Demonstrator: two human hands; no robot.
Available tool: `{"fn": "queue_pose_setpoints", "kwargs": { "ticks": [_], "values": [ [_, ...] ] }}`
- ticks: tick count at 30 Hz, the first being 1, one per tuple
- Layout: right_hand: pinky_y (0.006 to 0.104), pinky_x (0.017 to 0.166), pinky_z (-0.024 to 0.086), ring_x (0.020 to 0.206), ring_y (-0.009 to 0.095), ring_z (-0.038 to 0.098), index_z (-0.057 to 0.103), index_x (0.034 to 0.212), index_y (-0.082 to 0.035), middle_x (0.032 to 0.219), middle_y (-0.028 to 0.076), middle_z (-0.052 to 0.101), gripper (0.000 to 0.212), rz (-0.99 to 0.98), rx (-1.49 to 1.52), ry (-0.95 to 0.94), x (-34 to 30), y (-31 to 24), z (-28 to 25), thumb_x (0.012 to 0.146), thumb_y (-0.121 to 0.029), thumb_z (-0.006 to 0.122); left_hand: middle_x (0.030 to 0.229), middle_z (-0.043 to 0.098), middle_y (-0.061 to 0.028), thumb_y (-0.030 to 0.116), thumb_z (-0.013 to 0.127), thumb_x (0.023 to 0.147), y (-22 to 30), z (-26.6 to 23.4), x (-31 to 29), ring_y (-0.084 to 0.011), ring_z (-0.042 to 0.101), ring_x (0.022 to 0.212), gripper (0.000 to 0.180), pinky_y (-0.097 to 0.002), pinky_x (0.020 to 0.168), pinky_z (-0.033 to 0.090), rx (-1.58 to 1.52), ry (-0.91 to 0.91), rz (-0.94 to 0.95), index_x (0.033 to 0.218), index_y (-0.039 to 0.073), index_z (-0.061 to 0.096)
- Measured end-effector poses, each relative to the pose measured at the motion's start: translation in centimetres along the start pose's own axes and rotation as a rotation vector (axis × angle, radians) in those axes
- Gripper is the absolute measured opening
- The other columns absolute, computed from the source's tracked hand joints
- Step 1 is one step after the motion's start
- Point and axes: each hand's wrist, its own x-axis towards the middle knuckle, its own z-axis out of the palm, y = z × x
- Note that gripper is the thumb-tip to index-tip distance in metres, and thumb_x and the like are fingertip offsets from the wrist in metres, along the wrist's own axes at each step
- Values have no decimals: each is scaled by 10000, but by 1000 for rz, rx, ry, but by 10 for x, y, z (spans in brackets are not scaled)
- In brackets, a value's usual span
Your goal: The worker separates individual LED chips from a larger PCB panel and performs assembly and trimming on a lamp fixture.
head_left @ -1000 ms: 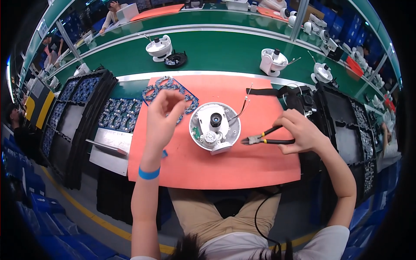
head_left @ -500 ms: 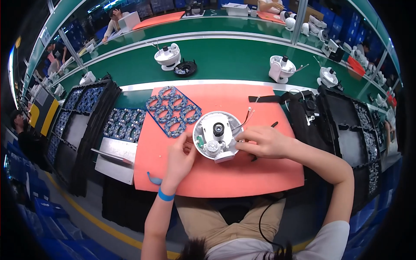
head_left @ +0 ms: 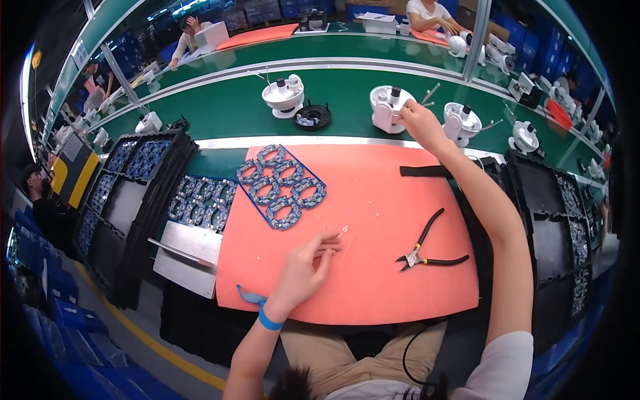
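My right hand (head_left: 421, 125) reaches out over the green belt, its fingers closed on the near right side of a white camera housing (head_left: 383, 119). This housing is an open round bowl with a black lens in its middle and loose wires at its right. Above the orange mat (head_left: 373, 293) hovers my left hand (head_left: 308, 267), fingers loosely bent and a little apart, with nothing in it. Tiny pale scraps lie just beyond its fingertips. Diagonal cutters (head_left: 415, 256) rest with handles spread on the mat's right side. A panel of ring-shaped blue circuit boards (head_left: 291, 175) lies at the mat's far left.
More white camera housings (head_left: 283, 100) stand along the green belt (head_left: 347, 87), one beside a black round part (head_left: 313, 116). Black trays (head_left: 127, 193) flank the mat, with another black tray (head_left: 541, 220) at right. A metal plate (head_left: 185, 257) lies at left. Other people sit across the belt.
The white camera housing has gone from between my hands on the mat to the belt, carried by my right hand. My left hand has let go of it. The cutters are now uncovered.
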Motion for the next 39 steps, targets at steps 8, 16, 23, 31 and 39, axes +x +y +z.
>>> {"fn": "queue_pose_setpoints", "kwargs": {
  "ticks": [8,16,23,31,39],
  "values": [
    [397,756,510,907,310,614,578,1048,-58,1030,110,587,304,-75,34,189,44,-55,16,784,-190,649,996,669,-158,-92,486,880,-9,-5,-6,-236,690,940,209,-313,820,558,112,39,39,1062,-47,578],
    [355,878,446,1019,220,584,586,1017,-66,1035,72,606,204,-230,-61,141,149,-145,129,817,-102,567,980,673,-132,-97,493,848,-10,-8,-7,-227,689,909,240,-301,796,547,186,31,48,1046,-28,609],
    [375,865,452,998,235,590,538,1069,-113,1024,72,576,259,-218,-168,183,158,-155,128,815,-77,579,976,629,-159,-83,502,833,-11,-6,-8,-279,660,904,224,-344,789,533,123,30,84,1032,-21,585],
    [364,768,446,890,255,573,570,974,-101,958,70,562,278,-556,200,102,24,-178,-35,721,-22,654,810,591,-114,-31,636,754,2,-13,-16,-212,598,705,154,-296,637,492,273,436,283,900,13,626],
    [308,668,463,768,193,562,596,987,-92,898,54,544,268,-603,252,-82,-110,-212,-121,721,-96,631,760,495,-61,5,724,729,44,-14,-10,-185,498,648,289,-294,568,426,442,477,360,1011,41,676]
  ]
}}
